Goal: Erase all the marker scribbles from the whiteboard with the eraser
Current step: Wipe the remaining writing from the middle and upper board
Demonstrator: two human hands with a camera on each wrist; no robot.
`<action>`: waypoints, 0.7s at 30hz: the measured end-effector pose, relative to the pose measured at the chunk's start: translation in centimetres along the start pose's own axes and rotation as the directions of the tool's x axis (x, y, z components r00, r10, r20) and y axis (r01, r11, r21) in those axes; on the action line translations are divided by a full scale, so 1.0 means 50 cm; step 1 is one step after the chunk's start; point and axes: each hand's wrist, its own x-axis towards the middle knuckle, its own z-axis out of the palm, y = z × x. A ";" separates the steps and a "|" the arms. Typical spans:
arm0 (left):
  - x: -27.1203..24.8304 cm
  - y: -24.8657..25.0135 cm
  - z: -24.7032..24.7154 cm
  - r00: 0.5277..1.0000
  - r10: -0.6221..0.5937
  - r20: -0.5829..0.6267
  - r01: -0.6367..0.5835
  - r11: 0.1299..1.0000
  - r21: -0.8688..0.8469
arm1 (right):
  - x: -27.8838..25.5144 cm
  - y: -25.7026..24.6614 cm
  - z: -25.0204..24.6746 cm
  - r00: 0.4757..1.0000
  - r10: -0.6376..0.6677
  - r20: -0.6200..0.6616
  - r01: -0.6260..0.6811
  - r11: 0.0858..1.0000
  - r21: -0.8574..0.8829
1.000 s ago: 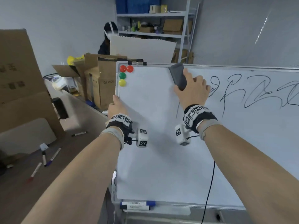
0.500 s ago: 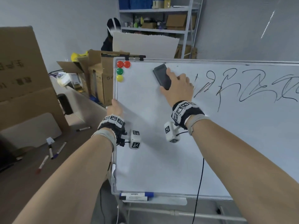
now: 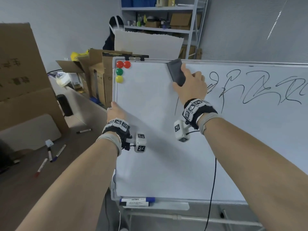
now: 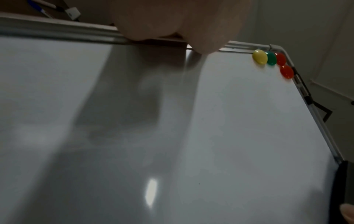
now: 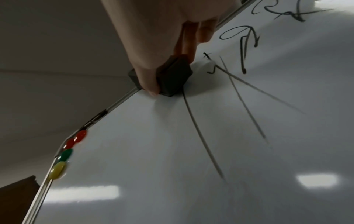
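The grey eraser (image 3: pixel 176 72) lies flat against the whiteboard (image 3: pixel 150 164) at its top edge, its upper end touching the frame, a little tilted. The right hand (image 3: pixel 190 87) is clamped on it: in the right wrist view the thumb (image 5: pixel 147 81) presses one long side and the fingers (image 5: pixel 188 45) curl over the other. Just right of the hand begin the black marker scribbles (image 3: pixel 260 87), loops and long strokes running toward the board's right side, with one thin stroke (image 3: pixel 176 105) trailing down beside the right wrist.

The left part of the board is bare white (only glare and shadows show on it). In its top left corner sit four round magnets (image 3: pixel 120 71): two red side by side, a green one below them and a yellow one below that.

The left hand (image 3: pixel 115 112) grips the board's left frame about halfway down, thumb on the front face and the other fingers hidden behind the edge. Both wrists carry bands with black-and-white tags.

On the tray under the board lie two markers (image 3: pixel 135 202). To the left a brown desk (image 3: pixel 20 180) holds several loose markers (image 3: pixel 55 154), and beyond it stand open cardboard boxes (image 3: pixel 98 77). Behind the board a metal shelf (image 3: pixel 166 19) holds boxes and bottles.
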 end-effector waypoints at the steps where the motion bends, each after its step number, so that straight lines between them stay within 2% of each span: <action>1: 0.002 0.000 0.002 1.000 -0.004 -0.008 0.004 1.000 -0.003 | 0.000 0.001 -0.001 1.000 -0.017 0.012 0.017 1.000 -0.003; 4: -0.006 0.008 0.022 0.999 -0.016 -0.040 0.017 1.000 0.007 | -0.014 0.039 -0.005 1.000 -0.014 -0.021 0.013 0.999 -0.047; 7: -0.019 0.012 0.056 0.998 0.058 0.024 -0.058 0.998 0.007 | -0.041 0.092 -0.004 0.991 0.073 -0.112 -0.079 0.996 -0.049; 9: -0.020 0.012 0.075 0.999 0.008 -0.039 -0.008 1.000 0.003 | -0.064 0.114 0.000 0.991 0.102 -0.089 -0.104 0.995 -0.008; 10: -0.023 0.013 0.079 0.993 -0.058 -0.104 0.056 0.998 -0.021 | -0.079 0.119 0.005 0.996 0.078 -0.043 -0.077 0.997 0.012; 12: -0.024 0.013 0.084 0.974 -0.144 -0.176 0.138 0.989 -0.046 | -0.123 0.123 0.022 0.996 -0.051 0.077 0.048 0.998 0.044; 15: -0.023 0.002 0.089 0.963 -0.161 -0.214 0.161 0.987 -0.021 | -0.196 0.130 0.062 0.937 -0.269 0.224 0.274 0.962 0.008; 17: -0.019 -0.003 0.096 0.959 -0.163 -0.229 0.165 0.986 -0.012 | -0.219 0.141 0.081 0.920 -0.306 0.244 0.324 0.946 -0.033; 21: -0.029 0.004 0.116 0.944 -0.186 -0.274 0.183 0.982 -0.037 | -0.193 0.155 0.067 0.941 -0.295 0.164 0.307 0.951 -0.048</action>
